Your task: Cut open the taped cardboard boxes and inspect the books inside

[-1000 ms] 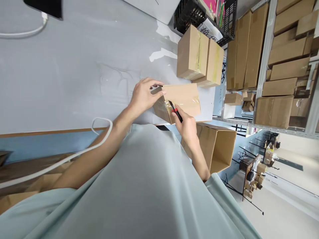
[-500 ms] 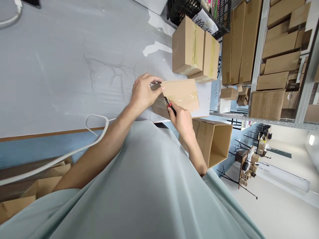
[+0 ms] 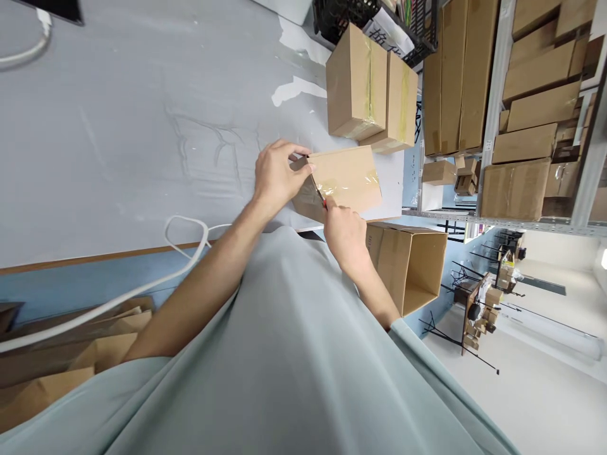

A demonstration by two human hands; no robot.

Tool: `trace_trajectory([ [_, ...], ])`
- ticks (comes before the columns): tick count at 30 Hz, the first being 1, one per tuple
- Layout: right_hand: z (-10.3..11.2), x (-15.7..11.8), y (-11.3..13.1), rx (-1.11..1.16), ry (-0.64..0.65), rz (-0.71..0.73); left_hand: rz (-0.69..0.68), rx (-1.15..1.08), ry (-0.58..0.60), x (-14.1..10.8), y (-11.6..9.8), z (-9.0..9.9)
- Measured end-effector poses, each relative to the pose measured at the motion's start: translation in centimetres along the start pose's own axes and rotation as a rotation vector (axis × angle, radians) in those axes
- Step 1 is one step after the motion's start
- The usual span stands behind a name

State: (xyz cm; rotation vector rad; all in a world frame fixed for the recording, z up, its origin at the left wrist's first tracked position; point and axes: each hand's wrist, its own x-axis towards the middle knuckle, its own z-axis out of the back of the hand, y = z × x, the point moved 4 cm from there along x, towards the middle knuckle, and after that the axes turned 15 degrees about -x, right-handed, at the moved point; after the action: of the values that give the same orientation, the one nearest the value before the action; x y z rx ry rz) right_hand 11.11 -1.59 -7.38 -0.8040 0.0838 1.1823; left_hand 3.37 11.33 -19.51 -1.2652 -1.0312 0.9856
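1. The box [image 3: 348,174] lies on the table [image 3: 118,126], toward the right and by the near edge, between both hands; shiny tape [image 3: 342,188] shows on its top.
2. The left hand [image 3: 279,174] grasps the box's left end, thumb on the top edge, fingers bent at the far corner.
3. The right hand [image 3: 345,234], on the near side, is clenched round the knife [image 3: 322,199]; the blade is at the left top edge, its exact contact too small to tell.
4. Farther right, two taped boxes [image 3: 355,88] stand side by side, a black crate [image 3: 341,18] beyond them.
5. Near right, past the table edge, is an open carton [image 3: 389,249].
6. Near left, a white cable [image 3: 118,300] loops by the left forearm [image 3: 208,284].
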Motion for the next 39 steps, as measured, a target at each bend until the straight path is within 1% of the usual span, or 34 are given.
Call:
trace_trajectory([
  [3, 0.0, -0.7, -0.6, -0.03, 0.022, -0.002, 0.035, -0.004, 0.006, -0.8, -0.6, -0.1],
  [7, 0.0, -0.3, -0.3, -0.027, -0.012, 0.024, 0.056, 0.004, -0.008, -1.5, -1.1, -0.2],
  [9, -0.1, -0.4, -0.4, -0.035, -0.004, 0.028, 0.071, 0.012, -0.023, -1.7, -1.3, -0.3],
  [13, -0.6, -0.8, -1.1, -0.063, 0.035, 0.033, 0.096, -0.001, -0.047, -2.1, -1.1, -0.7],
  [17, -0.8, -0.2, -1.4, -0.051, -0.016, 0.091, 0.074, -0.024, -0.062, -2.4, -0.4, -0.8],
  [19, -1.4, 0.0, -1.6, -0.05, -0.014, 0.106, 0.068, -0.029, -0.081, -2.5, -0.2, -0.8],
  [20, -1.9, -0.1, -1.6, -0.052, 0.008, 0.111, 0.069, -0.029, -0.09, -2.5, -0.1, -0.7],
  [23, -3.6, -1.0, -2.1, -0.053, 0.079, 0.112, 0.082, -0.029, -0.105, -2.5, 0.0, -0.7],
  [25, -4.4, -1.8, -2.7, -0.032, 0.087, 0.12, 0.087, -0.024, -0.113, -2.6, 0.0, -0.7],
  [27, -4.7, -2.2, -3.9, 0.03, 0.061, 0.155, 0.084, -0.02, -0.137, -2.7, 0.1, -0.6],
  [29, -4.8, -1.5, -6.1, 0.142, -0.024, 0.155, 0.089, -0.026, -0.159, -2.8, 0.1, -0.5],
  [30, -4.9, -0.7, -7.7, 0.213, -0.1, 0.117, 0.096, -0.034, -0.169, -2.9, 0.1, -0.5],
  [32, -5.8, 1.7, -11.4, 0.362, -0.292, -0.04, 0.111, -0.056, -0.193, -2.9, 0.0, -0.6],
  [33, -6.6, 3.1, -13.2, 0.434, -0.386, -0.133, 0.11, -0.068, -0.214, -2.8, 0.0, -0.6],
  [34, -7.6, 4.5, -14.7, 0.5, -0.448, -0.206, 0.102, -0.077, -0.238, -2.7, -0.1, -0.6],
  [36, -10.0, 6.8, -16.5, 0.62, -0.472, -0.242, 0.078, -0.08, -0.285, -2.4, -0.2, -0.4],
  [37, -11.0, 7.6, -16.7, 0.67, -0.46, -0.225, 0.063, -0.068, -0.302, -2.3, -0.2, -0.4],
  [39, -12.7, 8.1, -16.4, 0.751, -0.419, -0.162, 0.026, -0.007, -0.322, -2.0, -0.4, -0.4],
])
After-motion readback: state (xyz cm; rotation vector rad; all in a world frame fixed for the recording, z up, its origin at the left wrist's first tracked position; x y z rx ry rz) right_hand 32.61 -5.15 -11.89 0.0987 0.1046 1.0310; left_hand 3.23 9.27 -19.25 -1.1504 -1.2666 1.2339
